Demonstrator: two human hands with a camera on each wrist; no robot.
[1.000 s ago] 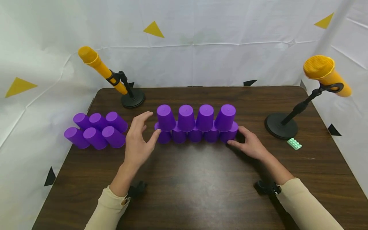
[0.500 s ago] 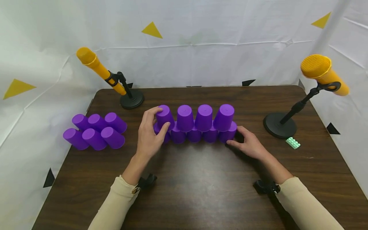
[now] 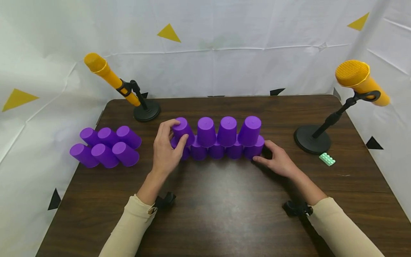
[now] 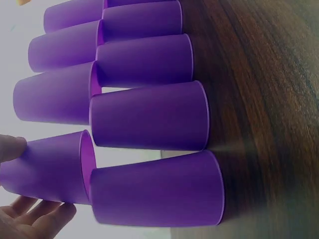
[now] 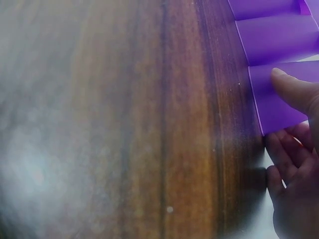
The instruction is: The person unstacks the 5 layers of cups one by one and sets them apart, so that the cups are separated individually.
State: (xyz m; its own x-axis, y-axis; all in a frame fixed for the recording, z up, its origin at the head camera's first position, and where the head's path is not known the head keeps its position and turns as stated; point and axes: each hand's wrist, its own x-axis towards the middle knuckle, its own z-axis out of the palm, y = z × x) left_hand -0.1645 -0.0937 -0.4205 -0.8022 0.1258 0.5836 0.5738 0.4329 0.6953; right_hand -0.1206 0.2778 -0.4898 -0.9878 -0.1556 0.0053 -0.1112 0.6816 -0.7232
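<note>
Several purple cups stand upside down in a lower row, with a second row on top bridging them. My left hand [image 3: 165,151] grips the leftmost upper cup [image 3: 183,129], thumb in front and fingers behind. In the left wrist view this upper cup [image 4: 45,167] sits over the gap between two lower cups, its rim close to their tops; whether it touches both is unclear. My right hand [image 3: 277,160] holds the rightmost lower cup [image 3: 255,148] at its side. The right wrist view has the thumb [image 5: 294,89] on that cup's wall and fingers round its far side.
Several more purple cups [image 3: 106,153] stand grouped at the table's left. Yellow microphones on black stands are at the back left [image 3: 110,76] and right [image 3: 353,75]. A mint-green toy brick [image 3: 327,159] lies by the right stand's base.
My left hand has moved right from beside the stack and taken hold of the leftmost upper cup. The right hand has stayed at the rightmost lower cup.
</note>
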